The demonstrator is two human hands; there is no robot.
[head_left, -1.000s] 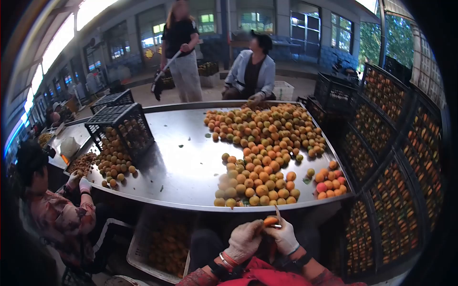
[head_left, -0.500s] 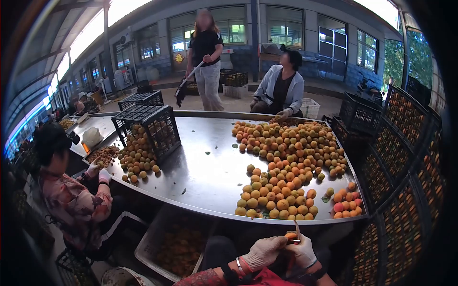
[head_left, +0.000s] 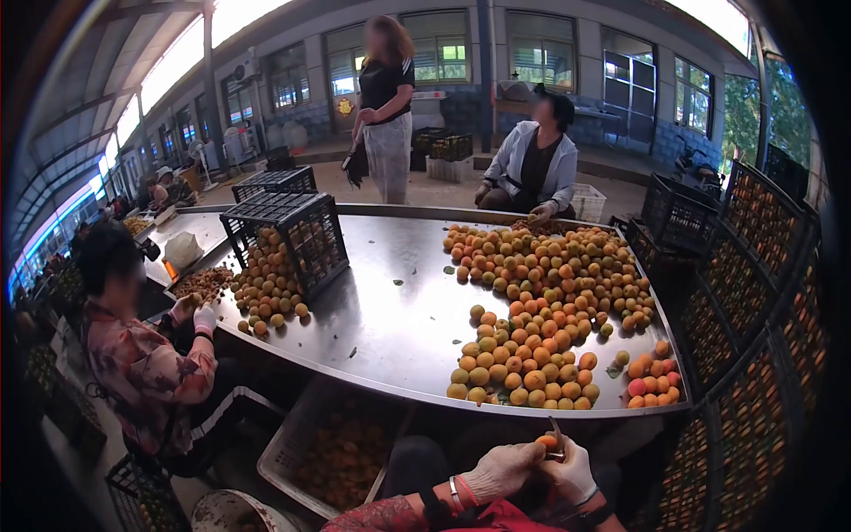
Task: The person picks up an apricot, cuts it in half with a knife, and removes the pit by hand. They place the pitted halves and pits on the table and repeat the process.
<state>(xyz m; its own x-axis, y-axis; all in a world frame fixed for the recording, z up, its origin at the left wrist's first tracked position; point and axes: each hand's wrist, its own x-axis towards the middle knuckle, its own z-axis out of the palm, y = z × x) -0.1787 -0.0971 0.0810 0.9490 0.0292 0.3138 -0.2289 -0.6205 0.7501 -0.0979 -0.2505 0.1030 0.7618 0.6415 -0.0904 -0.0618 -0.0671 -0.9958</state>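
Fruit (head_left: 546, 441) just below worktop (head_left: 390, 301) rim, unmoved since 1 s ago | left hand (head_left: 502, 470) gripping fruit | right hand (head_left: 572, 470) gripping knife (head_left: 556, 434), blade on fruit | cutting ongoing

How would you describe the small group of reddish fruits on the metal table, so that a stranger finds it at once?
Start at the steel table and follow its near edge to the right corner. There lies a small reddish pile, apart from the big yellow-orange heap on its left; its pink-red colour sets it apart.
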